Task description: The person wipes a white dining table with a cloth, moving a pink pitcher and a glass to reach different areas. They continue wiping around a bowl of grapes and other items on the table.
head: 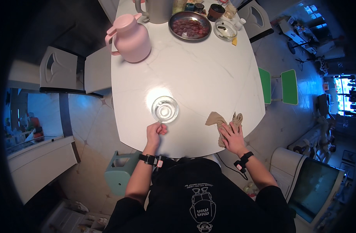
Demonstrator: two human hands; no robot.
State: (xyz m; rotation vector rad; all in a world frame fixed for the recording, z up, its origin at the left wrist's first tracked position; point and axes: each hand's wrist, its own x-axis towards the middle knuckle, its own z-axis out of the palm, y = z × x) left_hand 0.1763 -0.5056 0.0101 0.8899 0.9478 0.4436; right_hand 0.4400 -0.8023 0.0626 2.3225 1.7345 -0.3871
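A clear round glass vessel (165, 109) stands on the white table in front of me. My left hand (156, 134) is at its near side, fingers curled in, with the knuckles close against the glass. Whether those fingers grip a handle is hidden from above. To the right, a crumpled beige cloth (216, 118) lies near the table's rounded edge. My right hand (232, 138) rests palm down on this cloth with its fingers spread, covering part of it.
At the far left of the white table (192, 75) stands a pink vacuum jug (133, 43). Behind are a grey pitcher (159, 11), a metal bowl of grapes (190, 26), a glass bowl (225, 29) and several jars. A green stool (119, 174) stands beside my left arm.
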